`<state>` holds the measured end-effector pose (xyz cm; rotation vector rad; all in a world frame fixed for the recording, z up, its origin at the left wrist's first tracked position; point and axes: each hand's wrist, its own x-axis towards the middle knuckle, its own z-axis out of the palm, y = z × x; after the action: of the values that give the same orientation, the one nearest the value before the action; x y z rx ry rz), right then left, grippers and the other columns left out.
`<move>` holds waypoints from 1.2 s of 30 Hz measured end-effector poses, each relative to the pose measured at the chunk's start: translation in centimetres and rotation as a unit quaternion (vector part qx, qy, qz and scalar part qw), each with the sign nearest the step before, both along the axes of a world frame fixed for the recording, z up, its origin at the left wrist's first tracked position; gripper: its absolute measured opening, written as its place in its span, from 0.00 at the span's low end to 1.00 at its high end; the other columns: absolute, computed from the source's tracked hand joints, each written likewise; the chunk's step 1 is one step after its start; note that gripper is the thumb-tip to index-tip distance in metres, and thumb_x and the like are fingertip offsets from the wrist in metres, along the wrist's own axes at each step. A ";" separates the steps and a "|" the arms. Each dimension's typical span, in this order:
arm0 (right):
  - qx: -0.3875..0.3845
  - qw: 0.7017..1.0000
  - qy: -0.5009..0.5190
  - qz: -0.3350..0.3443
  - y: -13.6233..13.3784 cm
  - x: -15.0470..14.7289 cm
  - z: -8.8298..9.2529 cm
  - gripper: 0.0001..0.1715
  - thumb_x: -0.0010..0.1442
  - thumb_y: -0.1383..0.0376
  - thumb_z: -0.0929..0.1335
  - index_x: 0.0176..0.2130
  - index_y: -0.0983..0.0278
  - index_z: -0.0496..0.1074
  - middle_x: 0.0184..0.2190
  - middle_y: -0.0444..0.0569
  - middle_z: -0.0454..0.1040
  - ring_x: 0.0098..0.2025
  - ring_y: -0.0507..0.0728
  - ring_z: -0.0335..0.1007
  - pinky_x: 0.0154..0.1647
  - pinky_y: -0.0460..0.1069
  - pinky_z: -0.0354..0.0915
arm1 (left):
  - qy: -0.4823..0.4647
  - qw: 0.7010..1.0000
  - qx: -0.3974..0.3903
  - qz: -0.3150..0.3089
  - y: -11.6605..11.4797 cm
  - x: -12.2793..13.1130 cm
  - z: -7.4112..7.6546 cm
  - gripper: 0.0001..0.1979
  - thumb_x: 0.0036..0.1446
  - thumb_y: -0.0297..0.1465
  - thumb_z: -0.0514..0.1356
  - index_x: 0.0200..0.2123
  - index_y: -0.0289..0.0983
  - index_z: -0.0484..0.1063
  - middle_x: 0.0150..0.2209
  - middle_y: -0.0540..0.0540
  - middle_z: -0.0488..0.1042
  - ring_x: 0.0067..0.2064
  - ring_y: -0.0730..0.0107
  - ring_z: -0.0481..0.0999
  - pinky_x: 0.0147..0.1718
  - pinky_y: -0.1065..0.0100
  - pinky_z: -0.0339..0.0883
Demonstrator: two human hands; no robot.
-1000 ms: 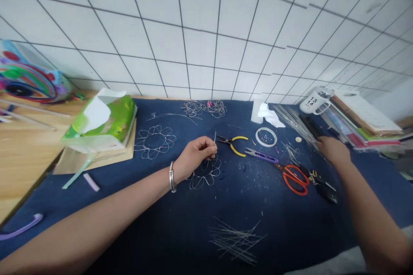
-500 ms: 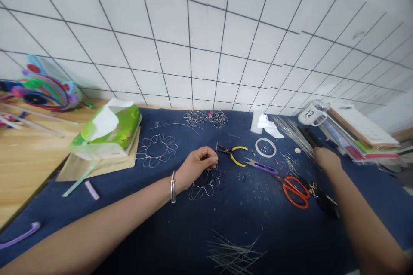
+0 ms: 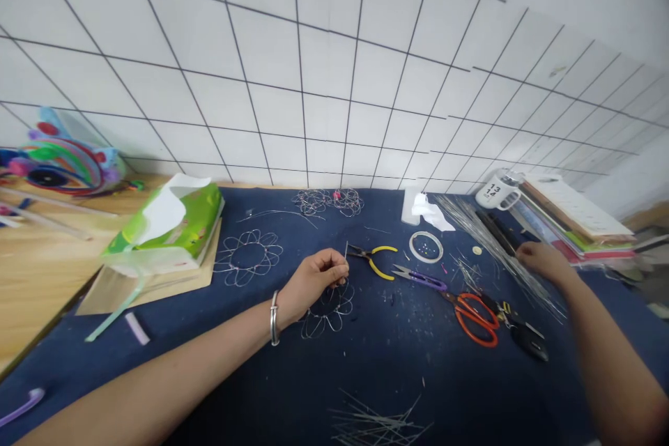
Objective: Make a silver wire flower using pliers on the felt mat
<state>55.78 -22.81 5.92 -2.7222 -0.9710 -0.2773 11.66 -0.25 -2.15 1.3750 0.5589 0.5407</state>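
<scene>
My left hand (image 3: 321, 280), a silver bangle at its wrist, pinches a wire flower (image 3: 328, 317) at its upper edge; a short wire end sticks up past the fingertips. Yellow-handled pliers (image 3: 377, 259) lie just right of those fingers. At the far right my right hand (image 3: 541, 259) has its fingers curled at the right side of a long bundle of thin wires (image 3: 486, 240), beside a dark stick-like object (image 3: 497, 231). What its fingers hold, if anything, is too small to tell. A finished-looking wire ring with loops (image 3: 249, 258) lies to the left.
Purple scissors (image 3: 423, 279), orange-handled scissors (image 3: 477, 320) and a bead dish (image 3: 426, 248) lie between my hands. Loose wires (image 3: 379, 426) are at the front. A tissue box (image 3: 170, 226) stands left; a mug (image 3: 496, 193) and stacked papers (image 3: 580, 212) stand back right.
My right hand has shifted slightly right, off the dark stick-like object, and more of the wire bundle shows. My left hand still pinches the wire flower. The whole view has shifted a little.
</scene>
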 end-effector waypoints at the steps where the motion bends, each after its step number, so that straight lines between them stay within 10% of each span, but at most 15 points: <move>1: -0.010 0.999 0.030 0.001 -0.1 0.0 0.5 0.14 0.58 0.61 0.65 0.43 0.65 0.68 0.41 0.49 0.69 0.40 0.53 0.67 0.38 0.50 0.65 | 0.001 1.000 -0.001 -0.002 0.0 0.0 0.0 0.07 0.52 0.32 0.58 0.29 0.35 0.65 0.25 0.52 0.67 0.27 0.78 0.65 0.27 0.73 0.60; 5: 0.009 0.991 0.133 0.027 -0.1 -1.3 2.6 0.08 0.51 0.64 0.69 0.24 0.67 0.70 0.21 0.49 0.68 0.26 0.53 0.66 0.29 0.50 0.58 | -0.003 1.000 -0.003 -0.006 -0.1 0.0 0.0 0.06 0.53 0.32 0.58 0.29 0.35 0.65 0.26 0.52 0.67 0.27 0.78 0.65 0.28 0.74 0.60; 12: 0.127 0.923 0.326 0.163 3.9 -11.2 2.5 0.22 0.52 0.52 0.66 0.43 0.62 0.67 0.29 0.49 0.71 0.24 0.50 0.65 0.26 0.47 0.61 | -0.014 1.000 -0.020 -0.009 -0.2 0.1 0.2 0.07 0.53 0.33 0.58 0.29 0.34 0.65 0.25 0.52 0.68 0.27 0.78 0.65 0.27 0.73 0.59; 17: 0.195 0.784 0.519 0.279 9.1 -20.1 1.1 0.14 0.51 0.57 0.68 0.35 0.64 0.68 0.28 0.47 0.70 0.25 0.50 0.66 0.21 0.44 0.59 | -0.039 0.999 -0.028 -0.016 -0.5 0.0 0.7 0.07 0.53 0.32 0.59 0.29 0.34 0.64 0.25 0.51 0.69 0.27 0.78 0.66 0.28 0.73 0.59; 20: 0.177 0.748 0.551 0.324 12.3 -23.8 0.6 0.11 0.53 0.58 0.67 0.31 0.64 0.66 0.25 0.45 0.69 0.25 0.50 0.67 0.22 0.44 0.60 | -0.050 0.998 -0.038 -0.025 -0.2 -0.1 0.9 0.08 0.53 0.33 0.59 0.30 0.34 0.64 0.27 0.49 0.71 0.31 0.74 0.71 0.30 0.72 0.60; 36: 0.170 0.736 0.494 0.431 24.0 -28.4 -0.8 0.10 0.52 0.59 0.66 0.32 0.64 0.66 0.25 0.45 0.70 0.24 0.50 0.68 0.21 0.45 0.63 | -0.091 0.985 -0.140 -0.036 4.4 -1.0 0.6 0.09 0.53 0.33 0.60 0.32 0.33 0.65 0.33 0.45 0.74 0.33 0.69 0.77 0.29 0.72 0.63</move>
<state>27.35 1.15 5.08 -1.4054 -1.4094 0.9512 10.70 4.15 -1.52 1.0620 0.4177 0.5016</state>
